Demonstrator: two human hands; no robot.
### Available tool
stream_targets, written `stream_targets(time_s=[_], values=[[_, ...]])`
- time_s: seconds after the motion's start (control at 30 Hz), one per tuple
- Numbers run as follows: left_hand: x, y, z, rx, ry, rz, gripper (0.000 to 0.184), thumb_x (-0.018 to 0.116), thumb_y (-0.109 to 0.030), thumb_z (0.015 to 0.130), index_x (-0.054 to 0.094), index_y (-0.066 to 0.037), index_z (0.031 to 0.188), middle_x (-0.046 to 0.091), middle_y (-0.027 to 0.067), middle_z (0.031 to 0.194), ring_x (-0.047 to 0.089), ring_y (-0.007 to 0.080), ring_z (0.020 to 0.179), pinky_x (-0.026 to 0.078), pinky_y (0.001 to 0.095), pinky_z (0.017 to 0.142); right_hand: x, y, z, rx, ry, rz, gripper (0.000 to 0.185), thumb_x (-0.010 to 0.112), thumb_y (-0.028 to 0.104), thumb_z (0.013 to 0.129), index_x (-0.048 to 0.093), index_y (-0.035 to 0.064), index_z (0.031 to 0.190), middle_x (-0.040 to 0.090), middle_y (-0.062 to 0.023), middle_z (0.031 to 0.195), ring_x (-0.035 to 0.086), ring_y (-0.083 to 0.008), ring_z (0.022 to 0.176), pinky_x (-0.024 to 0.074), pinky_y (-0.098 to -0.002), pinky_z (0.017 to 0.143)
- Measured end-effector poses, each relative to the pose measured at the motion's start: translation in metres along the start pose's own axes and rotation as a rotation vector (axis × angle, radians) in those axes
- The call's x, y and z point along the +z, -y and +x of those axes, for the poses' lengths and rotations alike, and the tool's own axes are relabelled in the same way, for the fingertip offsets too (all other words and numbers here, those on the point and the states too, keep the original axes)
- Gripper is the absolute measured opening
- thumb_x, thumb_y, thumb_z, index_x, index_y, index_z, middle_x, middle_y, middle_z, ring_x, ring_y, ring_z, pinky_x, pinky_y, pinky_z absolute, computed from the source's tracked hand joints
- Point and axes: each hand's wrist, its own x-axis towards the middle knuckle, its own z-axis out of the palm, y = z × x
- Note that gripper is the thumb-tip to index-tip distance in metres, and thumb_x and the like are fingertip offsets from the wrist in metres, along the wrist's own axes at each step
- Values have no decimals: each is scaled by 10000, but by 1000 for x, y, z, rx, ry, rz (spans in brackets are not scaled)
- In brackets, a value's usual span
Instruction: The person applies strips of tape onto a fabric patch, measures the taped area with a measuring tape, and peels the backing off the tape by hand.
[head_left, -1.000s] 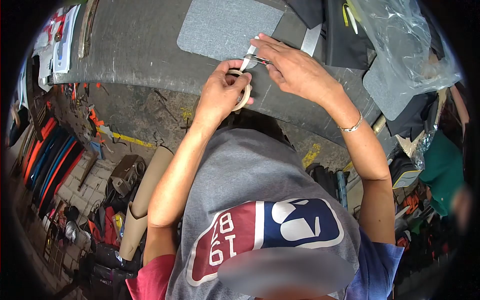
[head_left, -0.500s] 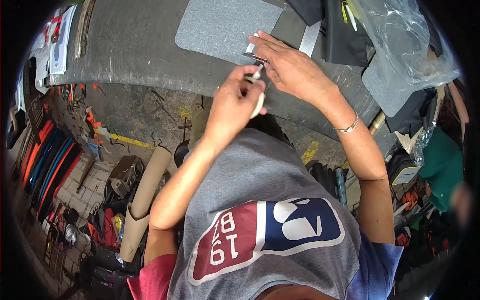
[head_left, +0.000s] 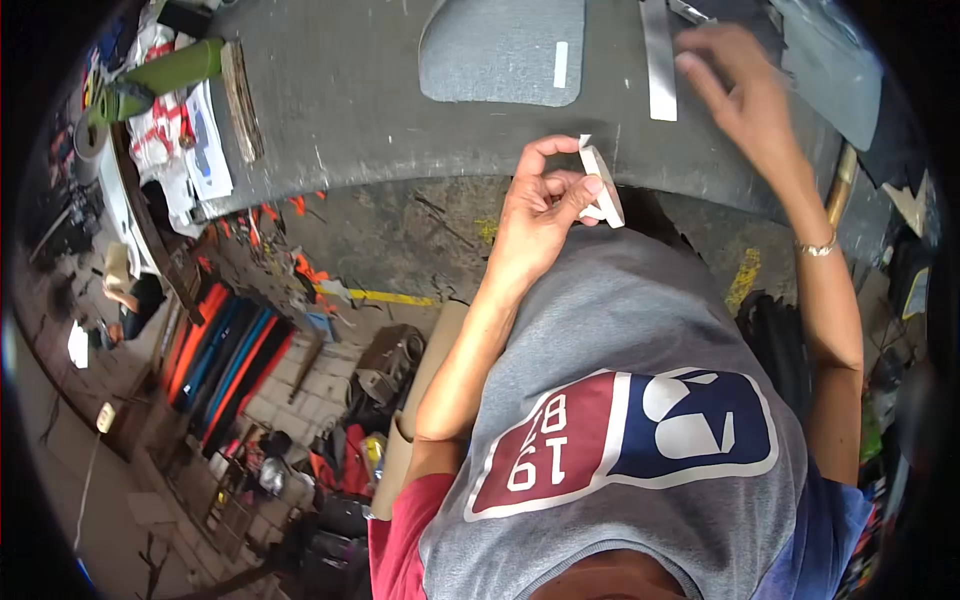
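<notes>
The roll of masking tape (head_left: 609,205) is up off the desk (head_left: 360,90), by its near edge, just in front of the gray shirt (head_left: 570,300). The left hand (head_left: 543,205) grips it, with the thumb pressed on the ring and the fingers bent around it. It is tipped up on its side, and a short loose end sticks up on the far side. Holding it by the ring seems to keep that end free, so it does not stick down.

A bit farther away, a gray fabric panel (head_left: 500,55) lies flat on the desk. A short white strip (head_left: 561,65) sits on it, near its right edge, maybe to mark or hold a spot.

To the right of the panel lies a shiny metal strip (head_left: 660,65), apart from it. The right hand (head_left: 748,95) is just right of that, a bit blurry. It is partly open, its fingers bent and its thumb apart from them. I see nothing in it, and I cannot tell if its fingertips touch anything.

Far left, a piece of wood (head_left: 242,100) lies beside some papers (head_left: 208,145).
</notes>
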Motion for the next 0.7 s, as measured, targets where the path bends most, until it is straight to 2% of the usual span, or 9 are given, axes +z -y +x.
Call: stream_targets(time_s=[0.07,0.17,0.27,0.33,0.4,0.47,0.53,0.67,0.7], values=[[1,-3,5,26,30,-33,435,695,-104,1013,448,-76,1370,756,115,965,717,150,852,582,286,727,4,56,-22,293,212,498,256,714,300,984,721,45,1013,715,-74,947,688,-190,887,541,-309,799],[-3,-5,18,58,116,-21,446,705,-112,1009,441,-58,1364,747,119,966,714,143,845,576,277,734,16,100,-50,307,453,663,324,748,349,964,683,38,1024,723,-86,923,692,-210,819,546,-353,789],[-17,-28,39,12,148,271,415,710,-136,1006,482,-47,1341,746,116,956,708,143,836,571,298,737,50,119,-74,675,273,982,276,713,284,1004,678,20,1074,722,-92,922,690,-205,831,529,-356,725],[-31,-57,53,201,88,778,410,701,-199,1017,507,-41,1341,765,107,974,724,172,885,580,335,769,55,128,-77,666,181,854,247,702,247,1010,675,14,1084,718,-90,916,688,-207,830,527,-344,716],[-53,-73,78,284,-20,965,361,705,-196,1007,573,-36,1302,774,114,1020,732,181,906,582,352,809,56,141,-78,658,117,704,234,698,229,1010,676,9,1089,718,-91,918,688,-213,833,529,-339,711],[-95,-66,117,540,21,1110,295,699,-149,997,637,-28,1258,773,122,1037,734,190,905,584,347,817,52,154,-72,637,91,528,238,700,228,1006,678,5,1088,720,-96,929,689,-223,838,533,-340,710],[-119,-69,134,604,72,1083,234,698,-115,985,690,-3,1191,769,134,1036,736,193,911,586,342,825,55,167,-63,601,28,407,251,718,241,983,700,14,1088,736,-120,1000,691,-300,883,533,-385,784],[-114,-95,110,513,251,1044,240,711,-212,983,750,-71,1174,782,68,1071,710,123,877,522,271,683,65,184,-48,547,26,198,274,725,275,969,721,34,1099,742,-140,1062,684,-350,961,508,-432,895],[-111,-103,104,399,312,1036,270,737,-272,964,763,-106,1175,787,28,1060,656,89,797,446,246,609,68,189,-43,557,46,171,281,725,285,966,725,39,1103,743,-143,1072,682,-358,981,500,-440,924]])
